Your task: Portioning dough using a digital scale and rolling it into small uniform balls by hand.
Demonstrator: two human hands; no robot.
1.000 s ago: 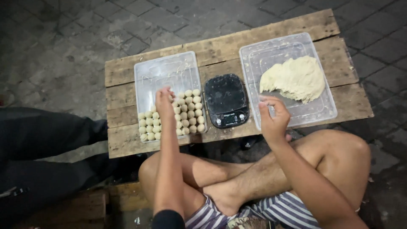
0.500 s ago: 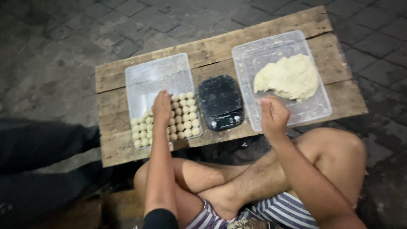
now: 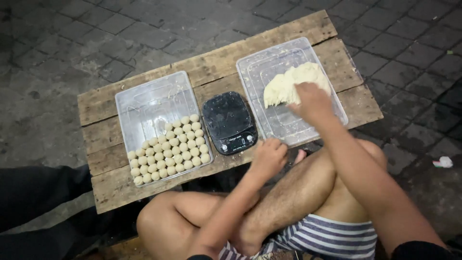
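While the person sits cross-legged on the dark paving, I look down from the head camera on a low bench of rough, weathered wooden planks [image 3: 110, 188], which carries everything here. Two clear rectangular plastic trays come next in size: the right-hand tray [image 3: 260, 67] holds a pale, cream-coloured mass of soft dough [image 3: 284, 86] toward its far side, and the left-hand tray [image 3: 144, 101] holds neat rows of small round dough balls [image 3: 168, 151] packed into its near right corner. Between the trays sits a flat black digital kitchen scale [image 3: 227, 120], its platform dusted with flour and bare of dough.

The right hand [image 3: 313, 102] lies on the near edge of the dough mass, fingers bent down into it; the grip looks closed on the dough, though I cannot see the fingertips. The left hand [image 3: 269, 156] rests at the bench's near edge, just beside the scale's corner, fingers curled; I cannot tell whether it holds anything.

My judgement: the dough is soft, light and tacky, and will stretch and tear rather than lift whole. It is best pinched at its ragged near edge, where a small piece would come away cleanly. The finished balls look easily dented.
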